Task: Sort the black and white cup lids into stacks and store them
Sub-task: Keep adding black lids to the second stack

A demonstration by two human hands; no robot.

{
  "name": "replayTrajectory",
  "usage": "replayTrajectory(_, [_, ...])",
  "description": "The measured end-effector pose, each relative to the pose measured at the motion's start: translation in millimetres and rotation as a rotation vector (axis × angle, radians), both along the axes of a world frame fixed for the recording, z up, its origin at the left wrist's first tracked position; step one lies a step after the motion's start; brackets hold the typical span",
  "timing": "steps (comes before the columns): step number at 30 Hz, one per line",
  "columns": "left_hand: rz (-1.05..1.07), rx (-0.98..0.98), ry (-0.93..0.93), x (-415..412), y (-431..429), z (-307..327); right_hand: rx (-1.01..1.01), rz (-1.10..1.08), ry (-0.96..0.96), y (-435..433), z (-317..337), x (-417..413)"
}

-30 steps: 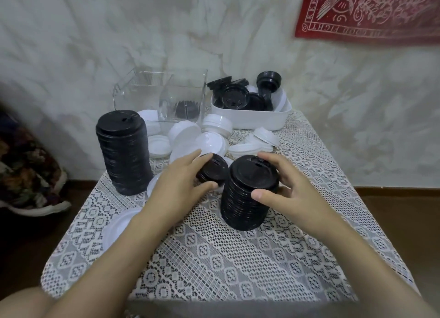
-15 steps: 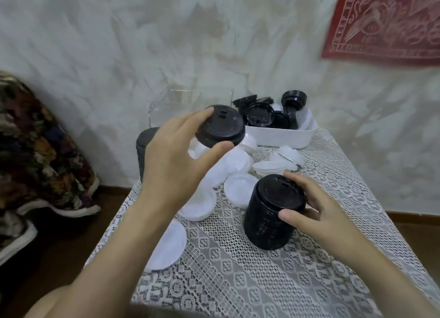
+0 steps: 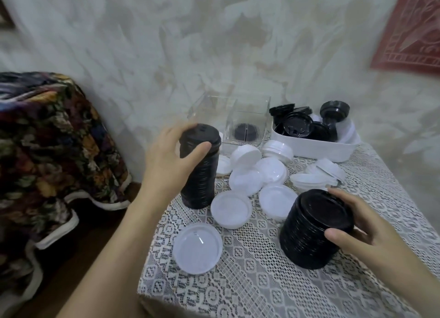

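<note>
My left hand (image 3: 166, 160) grips a black lid (image 3: 201, 137) at the top of the tall black lid stack (image 3: 198, 182) on the table's left side. My right hand (image 3: 354, 225) holds the shorter black lid stack (image 3: 309, 232) at the right, fingers curled round its top edge; this stack leans a little. Several loose white lids (image 3: 247, 182) lie between and behind the stacks, and one white lid (image 3: 197, 248) lies near the table's left edge.
A white tray (image 3: 316, 148) with several black and white lids stands at the back right. Beside it is a clear plastic box (image 3: 240, 120) with something dark inside. The lace-covered table (image 3: 262, 282) drops off at left. A flowered blanket (image 3: 47, 137) lies left of it.
My left hand lifted a black lid from beside the short stack, carried it left and brought it down onto the tall stack. My right hand stayed on the short stack. The camera turned left.
</note>
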State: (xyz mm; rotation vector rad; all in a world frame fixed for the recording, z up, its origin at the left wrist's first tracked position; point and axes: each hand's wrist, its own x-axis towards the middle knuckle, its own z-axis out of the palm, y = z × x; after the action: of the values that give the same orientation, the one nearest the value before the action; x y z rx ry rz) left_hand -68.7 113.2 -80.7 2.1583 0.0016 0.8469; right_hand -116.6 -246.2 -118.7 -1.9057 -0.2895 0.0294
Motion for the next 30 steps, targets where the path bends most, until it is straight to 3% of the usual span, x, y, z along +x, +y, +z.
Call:
replayTrajectory(13, [-0.093,-0.062,0.102,8.1,2.3,-14.6,-0.015,0.021,-0.017,1.3,-6.7,1.7])
replayTrajectory(30, [-0.076,-0.09,0.045,12.1,-5.1,-19.9,-0.058,0.092,-0.049,33.9,-14.0,6.8])
